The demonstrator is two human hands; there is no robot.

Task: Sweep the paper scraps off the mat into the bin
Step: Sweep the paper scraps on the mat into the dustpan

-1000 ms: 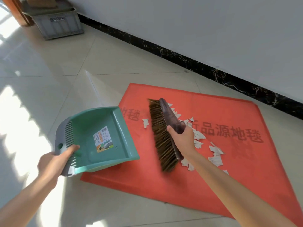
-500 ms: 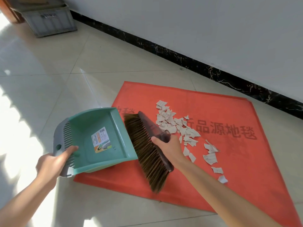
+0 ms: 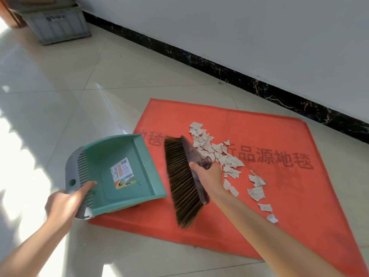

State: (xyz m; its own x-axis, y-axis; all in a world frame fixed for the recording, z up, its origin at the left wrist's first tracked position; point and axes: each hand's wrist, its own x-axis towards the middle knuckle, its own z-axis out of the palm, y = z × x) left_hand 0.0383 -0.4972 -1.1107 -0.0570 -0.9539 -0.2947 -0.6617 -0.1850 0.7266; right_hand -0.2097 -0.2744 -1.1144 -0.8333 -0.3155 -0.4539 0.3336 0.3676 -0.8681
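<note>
A red mat [image 3: 259, 226] with dark printed characters lies on the tiled floor. White paper scraps [image 3: 216, 150] are strewn across its middle, trailing down to the right. My right hand [image 3: 207, 176] grips the handle of a brown-bristled brush [image 3: 182, 182], whose bristles rest on the mat just left of the scraps. My left hand [image 3: 65, 202] holds the grey rear edge of a green dustpan [image 3: 119, 172], its open lip lying on the mat's left edge, a short gap from the brush. The pan's inside shows only a label.
A grey plastic crate [image 3: 58, 25] stands on the floor at the far left, beside the wall. A black marble skirting [image 3: 219, 68] runs along the white wall behind the mat. Bright sunlight falls on the tiles at left.
The brush swept left over the scraps to the dustpan's lip, then drew back a little to the right. The scraps now lie uncovered to its right. The dustpan stayed put.
</note>
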